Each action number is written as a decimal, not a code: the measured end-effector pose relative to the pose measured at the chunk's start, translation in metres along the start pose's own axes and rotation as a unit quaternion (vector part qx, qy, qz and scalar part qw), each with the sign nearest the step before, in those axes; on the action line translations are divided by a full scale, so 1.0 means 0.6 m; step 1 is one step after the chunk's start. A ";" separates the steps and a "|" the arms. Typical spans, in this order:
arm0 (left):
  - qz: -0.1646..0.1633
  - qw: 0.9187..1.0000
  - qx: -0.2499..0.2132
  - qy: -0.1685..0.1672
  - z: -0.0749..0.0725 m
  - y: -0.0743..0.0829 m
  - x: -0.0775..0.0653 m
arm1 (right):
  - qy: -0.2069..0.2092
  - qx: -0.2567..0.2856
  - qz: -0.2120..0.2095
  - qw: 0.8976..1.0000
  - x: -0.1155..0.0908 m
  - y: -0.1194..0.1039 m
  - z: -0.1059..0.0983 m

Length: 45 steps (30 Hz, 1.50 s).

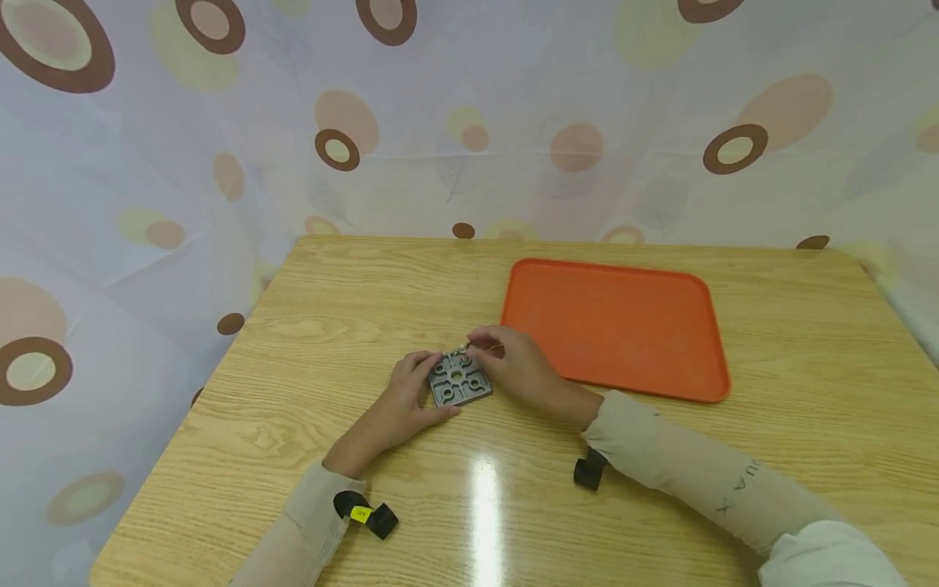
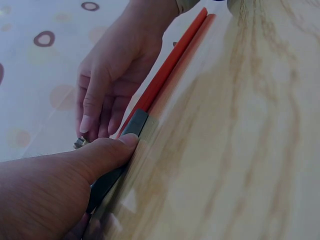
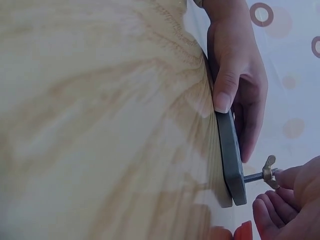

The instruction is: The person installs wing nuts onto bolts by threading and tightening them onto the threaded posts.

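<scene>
A square grey plate (image 1: 469, 395) with several round holes lies on the wooden table in front of me. My left hand (image 1: 402, 405) grips it from the left, thumb along the near edge and fingers at the far left corner. From the plate's far right corner a threaded bolt (image 3: 253, 177) stands up, carrying a brass-coloured wing nut (image 3: 270, 171) near its top. My right hand (image 1: 525, 371) pinches at this wing nut, with the other fingers loosely curled beside it. In the left wrist view, the right fingers partly hide the nut.
An orange tray (image 1: 616, 326) lies flat at the back right, close behind my right hand. The wooden table (image 1: 308, 326) ends at a patterned curtain (image 1: 411, 187) along its back and left side. A black wrist strap (image 1: 352, 503) sits on my left sleeve.
</scene>
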<state>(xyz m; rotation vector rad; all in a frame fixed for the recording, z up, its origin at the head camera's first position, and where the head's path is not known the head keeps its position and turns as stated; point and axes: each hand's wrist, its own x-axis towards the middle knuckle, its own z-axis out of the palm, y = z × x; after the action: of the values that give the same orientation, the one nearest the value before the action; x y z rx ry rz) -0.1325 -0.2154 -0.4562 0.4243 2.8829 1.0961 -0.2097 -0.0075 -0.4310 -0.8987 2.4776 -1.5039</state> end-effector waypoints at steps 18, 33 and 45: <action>-0.001 1.000 -0.009 -0.003 -0.002 0.003 0.001 | 0.001 -0.018 -0.018 1.000 -0.002 -0.001 -0.006; -0.002 1.000 -0.007 -0.002 -0.002 0.005 0.000 | -0.007 -0.004 0.002 1.000 0.001 -0.009 0.004; -0.010 1.000 -0.004 -0.007 -0.002 0.003 0.001 | -0.014 0.011 0.003 1.000 0.006 -0.002 0.009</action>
<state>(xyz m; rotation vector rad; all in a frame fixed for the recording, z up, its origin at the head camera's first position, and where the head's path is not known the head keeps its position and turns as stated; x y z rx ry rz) -0.1330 -0.2145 -0.4542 0.4019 2.8628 1.0961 -0.2101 -0.0144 -0.4320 -0.9011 2.4371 -1.5036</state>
